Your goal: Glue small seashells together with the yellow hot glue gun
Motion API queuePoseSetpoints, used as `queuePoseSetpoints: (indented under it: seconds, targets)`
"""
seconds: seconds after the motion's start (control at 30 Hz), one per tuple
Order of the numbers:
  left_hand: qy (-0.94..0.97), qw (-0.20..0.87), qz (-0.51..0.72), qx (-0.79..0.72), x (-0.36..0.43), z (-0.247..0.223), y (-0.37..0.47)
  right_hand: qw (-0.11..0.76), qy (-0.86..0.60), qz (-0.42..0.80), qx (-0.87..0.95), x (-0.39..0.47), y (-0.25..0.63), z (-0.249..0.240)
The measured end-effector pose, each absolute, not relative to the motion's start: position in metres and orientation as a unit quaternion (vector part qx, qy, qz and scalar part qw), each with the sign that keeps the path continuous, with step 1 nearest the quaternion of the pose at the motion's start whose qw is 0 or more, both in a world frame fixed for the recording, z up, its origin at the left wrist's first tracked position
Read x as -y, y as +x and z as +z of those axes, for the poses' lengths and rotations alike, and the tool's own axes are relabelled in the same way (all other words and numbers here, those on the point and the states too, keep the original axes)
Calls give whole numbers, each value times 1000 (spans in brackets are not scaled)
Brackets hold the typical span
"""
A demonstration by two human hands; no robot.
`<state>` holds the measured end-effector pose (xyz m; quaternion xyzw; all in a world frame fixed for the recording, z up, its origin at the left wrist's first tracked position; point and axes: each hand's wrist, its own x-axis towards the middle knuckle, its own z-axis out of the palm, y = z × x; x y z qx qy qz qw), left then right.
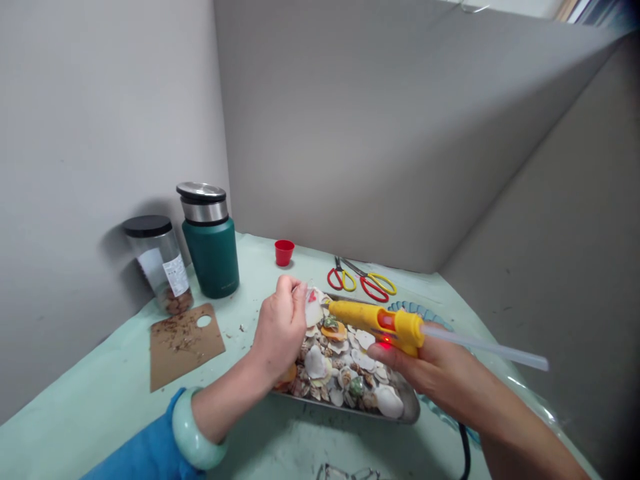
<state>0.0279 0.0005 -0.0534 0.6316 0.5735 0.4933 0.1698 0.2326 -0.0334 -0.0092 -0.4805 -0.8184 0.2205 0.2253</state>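
My right hand (pixel 430 360) is wrapped round a yellow glue gun (pixel 360 316), with a translucent glue stick (pixel 490 347) jutting from its back and a red light glowing near my thumb. The gun's nozzle points left at a pale, shell-like piece with a red mark (pixel 313 308). My left hand (pixel 283 320) pinches that piece at its edge; the fingers partly hide it. Whether the nozzle touches it, I cannot tell. Below both hands lies a metal tray (pixel 407 400) heaped with seashells (pixel 316 363), white, orange, green and brown.
Behind the tray lie two pairs of scissors (pixel 374 287) and a red cup (pixel 284 252). To the left stand a green flask (pixel 211 257), a black-lidded jar (pixel 160 267) and a brown board (pixel 187 347) with crumbs. A blue scalloped dish (pixel 420 310) and black cord (pixel 465 450) are at right.
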Motion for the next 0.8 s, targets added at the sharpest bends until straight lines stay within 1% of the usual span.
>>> queuePoseSetpoints:
  seconds: [0.23, 0.8]
  targets:
    - [641, 171, 488, -567, 1, -53, 28, 238, -483, 242, 807, 33, 233, -10]
    - [640, 173, 477, -576, 1, -53, 29, 219, -502, 245, 800, 35, 234, -8]
